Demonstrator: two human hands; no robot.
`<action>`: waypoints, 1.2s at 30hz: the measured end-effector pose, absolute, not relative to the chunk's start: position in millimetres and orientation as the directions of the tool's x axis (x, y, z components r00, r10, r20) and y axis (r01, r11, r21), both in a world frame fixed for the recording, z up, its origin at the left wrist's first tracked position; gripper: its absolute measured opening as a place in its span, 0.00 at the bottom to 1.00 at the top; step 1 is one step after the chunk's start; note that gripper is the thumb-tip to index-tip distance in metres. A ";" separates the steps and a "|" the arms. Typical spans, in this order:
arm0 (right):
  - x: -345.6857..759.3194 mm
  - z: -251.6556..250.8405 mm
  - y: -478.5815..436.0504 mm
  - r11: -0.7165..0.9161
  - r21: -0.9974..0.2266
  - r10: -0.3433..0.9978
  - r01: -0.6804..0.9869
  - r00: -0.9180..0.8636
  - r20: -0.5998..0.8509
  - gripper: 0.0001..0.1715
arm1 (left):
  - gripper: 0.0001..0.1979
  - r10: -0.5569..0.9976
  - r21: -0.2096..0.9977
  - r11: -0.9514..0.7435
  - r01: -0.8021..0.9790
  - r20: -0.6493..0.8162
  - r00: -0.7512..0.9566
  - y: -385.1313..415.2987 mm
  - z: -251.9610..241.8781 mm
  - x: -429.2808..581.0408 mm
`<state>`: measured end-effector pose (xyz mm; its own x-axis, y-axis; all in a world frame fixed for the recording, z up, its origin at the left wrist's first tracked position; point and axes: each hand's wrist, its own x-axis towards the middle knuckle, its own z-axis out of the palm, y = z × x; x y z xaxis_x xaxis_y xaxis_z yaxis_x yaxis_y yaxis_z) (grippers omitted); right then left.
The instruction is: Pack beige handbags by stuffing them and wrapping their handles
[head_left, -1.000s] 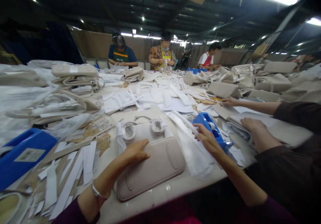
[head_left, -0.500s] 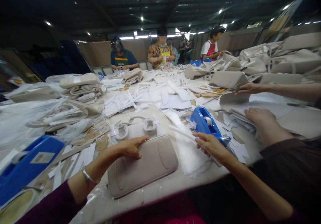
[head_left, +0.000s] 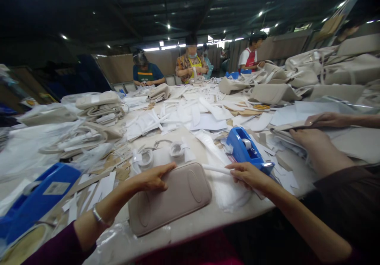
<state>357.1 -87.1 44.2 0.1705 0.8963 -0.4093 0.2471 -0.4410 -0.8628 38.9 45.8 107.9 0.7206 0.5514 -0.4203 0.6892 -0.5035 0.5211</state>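
Note:
A beige handbag [head_left: 175,201] stands near the front edge of the table, its rounded panel with two stitched ovals towards me. My left hand [head_left: 156,177] grips it by the upper left edge, thumb on the panel and index finger along the top. Behind the bag lie two rolled straps wrapped in white, the left roll [head_left: 145,158] and the right roll [head_left: 177,149]. Between the fingers of my right hand [head_left: 245,174] is a thin white rod-like strip [head_left: 215,169]. Its far end points at the bag's upper right corner; whether they touch, I cannot tell.
A blue tape dispenser [head_left: 242,148] stands beyond my right hand, another blue dispenser [head_left: 44,195] at the left. Paper scraps [head_left: 204,120] and stacked beige bags [head_left: 99,105] cover much of the table. At the right, a co-worker's hands [head_left: 314,138] handle beige material. Several people work opposite.
The white strip has swung down and its tip has come to the bag's upper right corner. My left hand keeps its grip. The co-worker's flap at the right has been lowered.

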 end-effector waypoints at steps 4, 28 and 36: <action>356.4 47.4 -78.4 -0.440 -0.865 0.898 0.241 0.127 -0.422 0.21 | 0.40 0.497 0.611 -0.505 0.609 -0.371 0.784 43.8 108.2 36.8; 357.1 42.2 -41.7 -0.317 -0.830 0.918 0.459 -0.072 -0.390 0.21 | 0.42 0.475 0.635 -0.510 0.581 -0.355 0.805 48.1 102.4 33.5; 353.8 38.9 -29.7 -0.338 -0.773 0.910 0.536 -0.021 -0.413 0.19 | 0.46 0.463 0.636 -0.515 0.575 -0.359 0.811 47.6 101.5 30.6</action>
